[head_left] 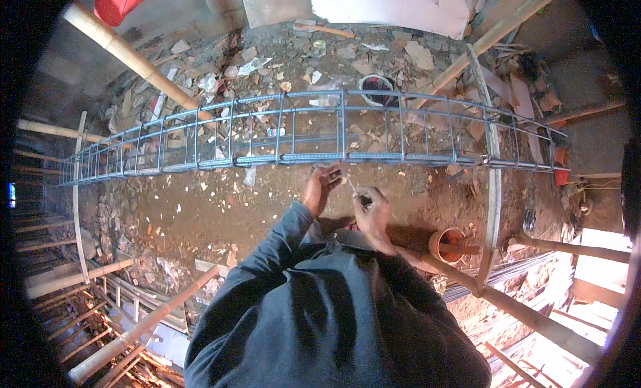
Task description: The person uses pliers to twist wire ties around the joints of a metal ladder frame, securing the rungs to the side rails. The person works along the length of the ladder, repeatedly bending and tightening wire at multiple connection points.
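A long cage of steel reinforcing bars [312,158], with square stirrups along it, spans the view in front of me. My left hand [320,189] is raised to the near lower bars around the middle of the cage, its fingers bent and drawn together. Whatever lies between those fingertips is too small to make out. Close by on the right, my right hand [372,213] is closed around a thin, light-coloured rod-like tool [352,184]. Its tip points up and left, toward the left fingertips and the bars. The tool's other end is hidden in my fist.
Upright wooden supports [493,208] stand at both ends of the cage. Bamboo poles [130,58] slant in from several sides. An orange-brown bucket [449,245] sits at right; a dark bucket [377,89] stands beyond the cage. Rubble and scraps [254,66] litter the dirt floor.
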Demonstrator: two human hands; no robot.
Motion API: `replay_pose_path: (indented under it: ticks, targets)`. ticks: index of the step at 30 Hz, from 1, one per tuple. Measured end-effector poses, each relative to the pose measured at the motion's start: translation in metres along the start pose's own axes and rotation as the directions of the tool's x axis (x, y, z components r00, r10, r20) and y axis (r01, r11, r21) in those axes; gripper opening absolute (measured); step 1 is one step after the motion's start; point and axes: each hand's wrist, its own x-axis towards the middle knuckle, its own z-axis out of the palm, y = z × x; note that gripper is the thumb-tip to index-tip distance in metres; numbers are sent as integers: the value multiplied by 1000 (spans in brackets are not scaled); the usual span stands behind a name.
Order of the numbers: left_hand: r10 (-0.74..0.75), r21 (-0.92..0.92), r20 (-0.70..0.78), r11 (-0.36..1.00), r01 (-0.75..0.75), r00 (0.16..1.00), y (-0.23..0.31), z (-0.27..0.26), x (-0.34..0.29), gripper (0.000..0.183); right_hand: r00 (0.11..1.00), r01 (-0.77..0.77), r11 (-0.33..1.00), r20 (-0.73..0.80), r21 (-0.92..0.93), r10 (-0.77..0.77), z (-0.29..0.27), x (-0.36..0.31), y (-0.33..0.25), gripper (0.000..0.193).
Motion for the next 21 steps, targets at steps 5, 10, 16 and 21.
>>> replay_pose_path:
  ticks: [5,10,16,21]
  targets:
    - [-135,-111,107,983,147,985,-1,-7,13,45,995,-78,994,-58,71,82,9,-2,-9,14]
    - [-56,-35,90,998,60,994,6,-6,22,38,990,-96,995,-97,28,98,32,5,-23,14]
    - [-189,-134,96,970,201,977,1,-1,34,31,971,-77,997,-226,24,81,53,18,-38,21]
    - [-95,-85,82,991,102,992,13,1,26,29,971,-25,992,-240,-126,-6,58,24,-44,20]
